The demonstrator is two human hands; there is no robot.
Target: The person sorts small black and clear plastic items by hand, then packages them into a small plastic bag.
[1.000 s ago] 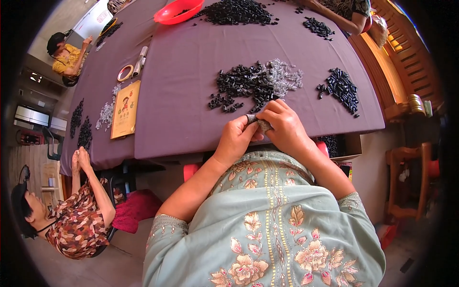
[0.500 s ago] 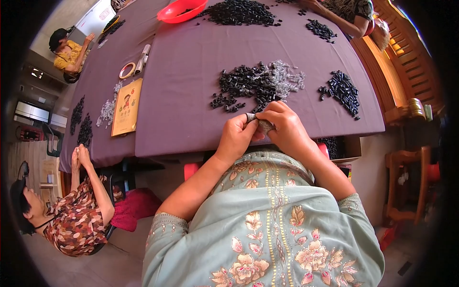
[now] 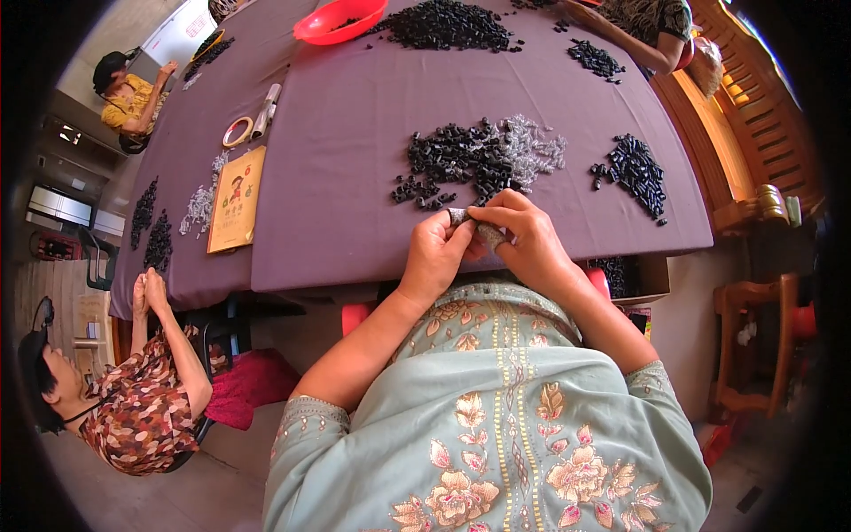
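My left hand [image 3: 436, 255] and my right hand [image 3: 525, 239] meet at the near edge of the purple-covered table [image 3: 355, 151]. Together they pinch a small grey piece [image 3: 461, 216] between the fingertips, with a second grey bit [image 3: 490, 235] under my right fingers. Just beyond the hands lies a heap of small black parts [image 3: 448, 160] mixed with a heap of silvery parts [image 3: 530, 146]. A separate pile of black parts [image 3: 636, 170] lies to the right.
A yellow booklet [image 3: 236, 197], a tape roll [image 3: 237, 132] and a red bowl [image 3: 341, 19] sit further off. A larger black pile [image 3: 448, 24] is at the far side. Other people sit at left [image 3: 133, 399], far left [image 3: 124, 89] and far right [image 3: 638, 27]. Wooden chairs [image 3: 753, 328] stand right.
My hands stay together at the table edge, working the small grey piece; fingers shift only slightly. The person at lower left has lowered raised hands a little.
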